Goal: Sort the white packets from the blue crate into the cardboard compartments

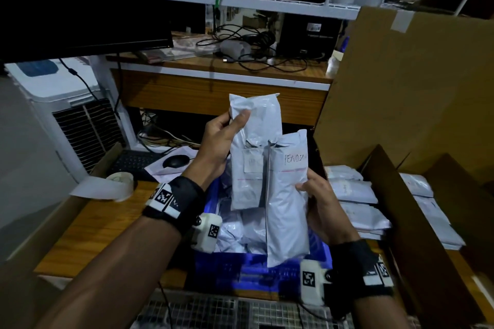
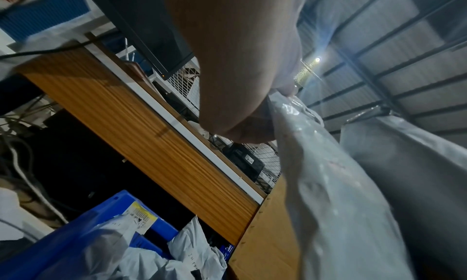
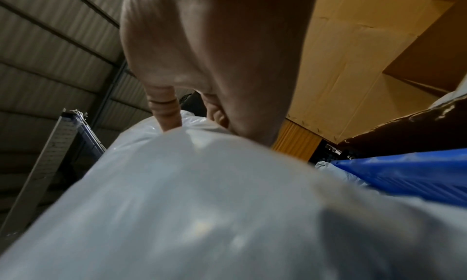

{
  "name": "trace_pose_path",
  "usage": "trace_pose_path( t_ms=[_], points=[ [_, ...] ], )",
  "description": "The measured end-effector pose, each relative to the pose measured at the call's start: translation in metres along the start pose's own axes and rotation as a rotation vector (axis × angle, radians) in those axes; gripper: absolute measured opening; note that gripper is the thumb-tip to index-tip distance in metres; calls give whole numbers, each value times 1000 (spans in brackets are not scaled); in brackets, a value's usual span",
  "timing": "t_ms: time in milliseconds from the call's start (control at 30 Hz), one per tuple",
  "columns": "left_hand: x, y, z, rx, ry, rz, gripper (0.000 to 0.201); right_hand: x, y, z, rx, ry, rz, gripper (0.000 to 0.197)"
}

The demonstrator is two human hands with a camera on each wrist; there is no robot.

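Note:
I hold two white packets upright above the blue crate point(image 1: 256, 264). My left hand point(image 1: 227, 128) grips the taller packet point(image 1: 254, 147) near its top, thumb across its front. My right hand point(image 1: 312, 189) grips the other packet point(image 1: 287, 208), which bears handwriting, along its right edge. The two packets overlap a little in the middle. More white packets point(image 2: 192, 250) lie crumpled in the crate point(image 2: 76, 244). In the right wrist view the held packet point(image 3: 202, 204) fills the lower frame under my fingers point(image 3: 166, 112).
Cardboard compartments point(image 1: 395, 211) stand to the right, with stacked white packets point(image 1: 358, 203) in the nearer one and more point(image 1: 433, 211) in the farther. A tall cardboard wall point(image 1: 406, 88) rises behind. A tape roll point(image 1: 120, 181), mouse point(image 1: 176, 161) and keyboard point(image 1: 133, 163) lie left.

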State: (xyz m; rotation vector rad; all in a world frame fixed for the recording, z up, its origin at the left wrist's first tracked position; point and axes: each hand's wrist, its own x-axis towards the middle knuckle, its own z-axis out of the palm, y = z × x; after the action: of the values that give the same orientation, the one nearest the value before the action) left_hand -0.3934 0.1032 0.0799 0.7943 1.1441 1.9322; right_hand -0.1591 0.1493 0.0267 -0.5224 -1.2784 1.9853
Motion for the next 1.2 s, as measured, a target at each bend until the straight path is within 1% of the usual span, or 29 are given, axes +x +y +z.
trace_pose_path(
  t_ms=[67, 167, 267, 333, 433, 533, 667, 767, 900, 967, 1067, 1200],
  points=[
    [1, 0, -1, -10, 2, -2, 35, 1, 1, 0, -14, 28, -3, 53],
    [1, 0, -4, -8, 32, -6, 43, -1, 2, -3, -43, 54, -10, 52],
    [1, 5, -4, -20, 30, -7, 31, -3, 3, -6, -69, 92, -21, 47],
    [-1, 7, -5, -27, 2, -19, 31, -5, 4, -7, -68, 108, -28, 46],
    [-8, 0, -6, 0, -96, -53, 38, -10, 2, -4, -53, 115, -39, 47],
    [-19, -12, -7, 108, -160, -39, 26, -17, -1, -1, -32, 144, -47, 47],
    [-25, -15, -13, 88, -155, 1, 21, -30, -3, -5, -76, 211, -62, 45],
    [-25, -13, -21, 65, -163, 1, 19, -46, -8, -11, -79, 270, -82, 42],
    [-31, -17, -23, 59, -187, -33, 26, -75, -14, -14, -139, 362, -79, 40],
    [-37, -23, -18, 59, -205, -50, 26, -92, -20, -14, -155, 409, -72, 38],
    [-51, -39, -6, 84, -232, -105, 28, -121, -30, -23, -167, 515, -68, 31],
    [-77, -72, 18, 214, -305, -220, 20, -158, -43, -57, -319, 616, -3, 28]
  ],
)
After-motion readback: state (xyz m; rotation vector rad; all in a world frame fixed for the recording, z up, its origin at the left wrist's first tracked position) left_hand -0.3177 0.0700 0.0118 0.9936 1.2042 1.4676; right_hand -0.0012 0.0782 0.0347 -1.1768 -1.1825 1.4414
